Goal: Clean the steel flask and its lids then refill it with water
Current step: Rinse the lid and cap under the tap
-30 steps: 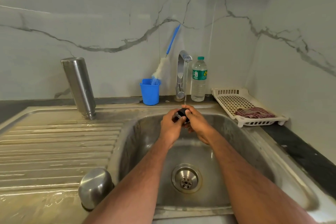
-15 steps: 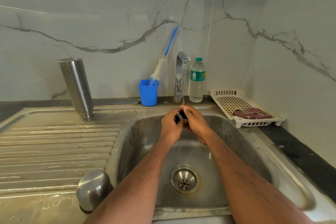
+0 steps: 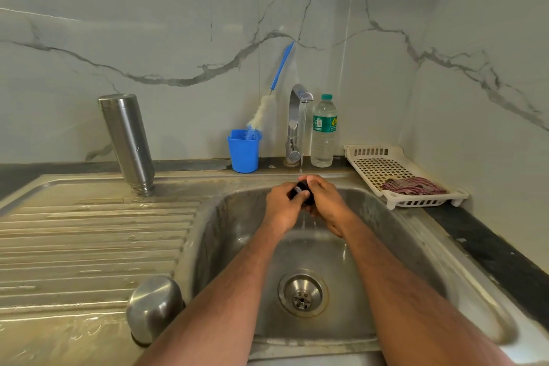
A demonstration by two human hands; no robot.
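Observation:
A small black inner lid (image 3: 300,191) sits between my left hand (image 3: 282,208) and my right hand (image 3: 326,202), both closed around it over the steel sink (image 3: 421,264). Water runs from the tap (image 3: 297,116) straight down onto the lid and my fingers. The steel flask (image 3: 127,142) stands upside down and leaning on the draining board at the back left. A domed steel outer lid (image 3: 154,306) rests on the sink's front left rim, beside my left forearm.
A blue cup (image 3: 243,151) holding a bottle brush (image 3: 267,104) stands left of the tap. A plastic water bottle (image 3: 323,131) stands right of it. A white tray (image 3: 371,157) with a folded cloth (image 3: 413,186) lies on the dark counter at right. The ridged draining board (image 3: 89,246) is wet.
My hands keep the lid under the running water; the fingers shift slightly around it. The view has tilted a little.

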